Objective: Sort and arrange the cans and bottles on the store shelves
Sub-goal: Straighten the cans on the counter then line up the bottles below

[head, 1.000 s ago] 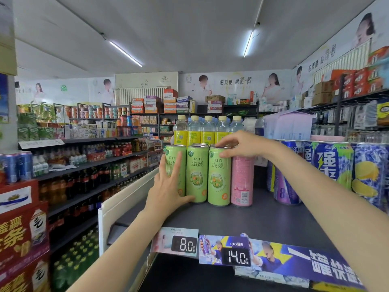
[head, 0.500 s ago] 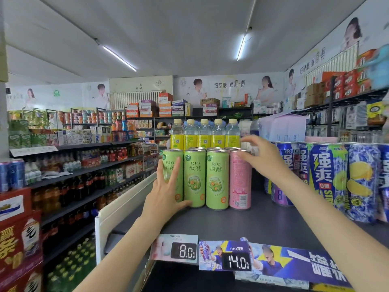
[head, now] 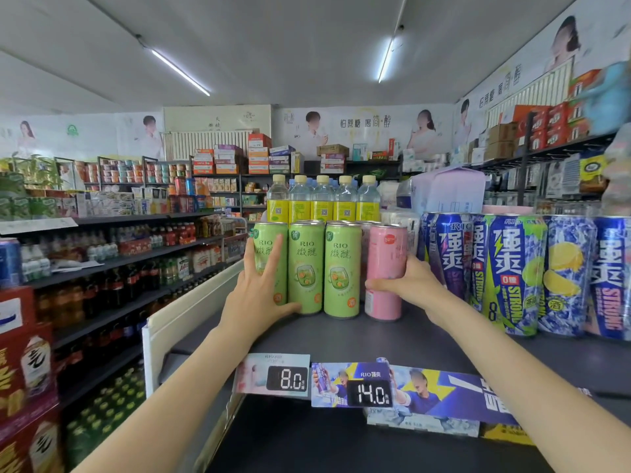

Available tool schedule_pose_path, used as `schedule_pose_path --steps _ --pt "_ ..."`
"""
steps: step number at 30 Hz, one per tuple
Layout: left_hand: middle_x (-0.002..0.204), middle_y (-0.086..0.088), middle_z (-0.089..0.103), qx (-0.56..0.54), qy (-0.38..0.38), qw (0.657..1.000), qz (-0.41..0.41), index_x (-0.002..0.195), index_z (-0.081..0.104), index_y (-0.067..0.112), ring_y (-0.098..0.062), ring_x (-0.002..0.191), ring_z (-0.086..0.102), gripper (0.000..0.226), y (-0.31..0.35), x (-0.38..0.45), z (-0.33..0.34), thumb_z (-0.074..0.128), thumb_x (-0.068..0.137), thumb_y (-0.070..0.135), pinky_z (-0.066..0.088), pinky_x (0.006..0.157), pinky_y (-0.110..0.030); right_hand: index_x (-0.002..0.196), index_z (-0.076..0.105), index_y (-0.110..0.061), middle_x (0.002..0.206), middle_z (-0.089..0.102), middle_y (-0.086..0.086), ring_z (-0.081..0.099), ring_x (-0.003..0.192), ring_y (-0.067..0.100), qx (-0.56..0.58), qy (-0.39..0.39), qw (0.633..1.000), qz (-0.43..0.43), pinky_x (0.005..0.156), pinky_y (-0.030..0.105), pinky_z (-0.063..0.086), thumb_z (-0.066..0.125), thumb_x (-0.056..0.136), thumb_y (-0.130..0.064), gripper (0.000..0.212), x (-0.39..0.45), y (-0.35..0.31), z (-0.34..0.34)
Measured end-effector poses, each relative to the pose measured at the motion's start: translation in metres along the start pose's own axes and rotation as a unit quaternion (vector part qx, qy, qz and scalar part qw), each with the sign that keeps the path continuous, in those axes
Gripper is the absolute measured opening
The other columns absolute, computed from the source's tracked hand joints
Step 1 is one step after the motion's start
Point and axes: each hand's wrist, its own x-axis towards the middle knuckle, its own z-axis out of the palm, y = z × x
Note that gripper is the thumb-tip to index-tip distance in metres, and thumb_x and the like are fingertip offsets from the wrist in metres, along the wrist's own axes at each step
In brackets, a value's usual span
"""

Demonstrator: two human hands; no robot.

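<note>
Pink aluminium sits in the right hand (head: 409,285): its fingers and thumb wrap the lower half of the pink can (head: 386,268), which stands upright on the dark shelf (head: 426,339) at the right end of the front row. The left hand (head: 259,288) lies flat and spread against the leftmost of three green cans (head: 307,268), thumb hooked under the next one's base, holding nothing. Between the two hands the four cans stand touching or nearly so. Just right of the right hand's knuckles stand the tall blue cans (head: 512,271). The risk, as I judge it, is a squeeze from both sides: tall narrow cans pushed low down could tip backward into the yellow-labelled bottles (head: 322,203) behind. A wide swing of the right wrist could also knock the nearest blue can.
</note>
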Motion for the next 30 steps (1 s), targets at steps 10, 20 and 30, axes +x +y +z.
schedule_pose_path --steps 10,20,30 --pt "0.154 -0.011 -0.017 -0.008 0.005 1.0 0.011 0.13 -0.025 0.049 -0.036 0.134 0.033 0.117 -0.002 0.0 0.002 0.075 0.07 0.046 0.046 0.091 -0.046 0.125 0.041 -0.011 0.123 0.055 0.003 0.054 0.112 0.022 -0.055 -0.007 0.998 -0.011 0.092 0.037 0.047 0.079 0.071 -0.022 0.067 -0.009 0.004 -0.004" --pt "0.153 -0.013 -0.018 -0.008 0.002 1.0 0.011 0.13 -0.027 0.048 -0.038 0.134 0.033 0.118 -0.003 0.001 0.002 0.075 0.071 0.046 0.045 0.094 -0.046 0.125 0.032 -0.007 0.129 0.051 0.01 0.053 0.114 0.028 -0.163 0.038 0.985 -0.041 0.089 0.038 0.047 0.079 0.067 -0.045 0.084 -0.016 -0.008 0.007" --pt "0.153 -0.013 -0.018 -0.012 0.004 1.0 0.014 0.13 -0.028 0.048 -0.039 0.134 0.033 0.119 -0.003 0.001 0.003 0.075 0.07 0.045 0.045 0.094 -0.046 0.13 0.042 -0.015 0.117 0.058 0.001 0.056 0.106 0.018 0.002 -0.112 0.994 0.009 0.087 0.036 0.05 0.073 0.075 -0.006 0.064 -0.016 0.001 -0.009"
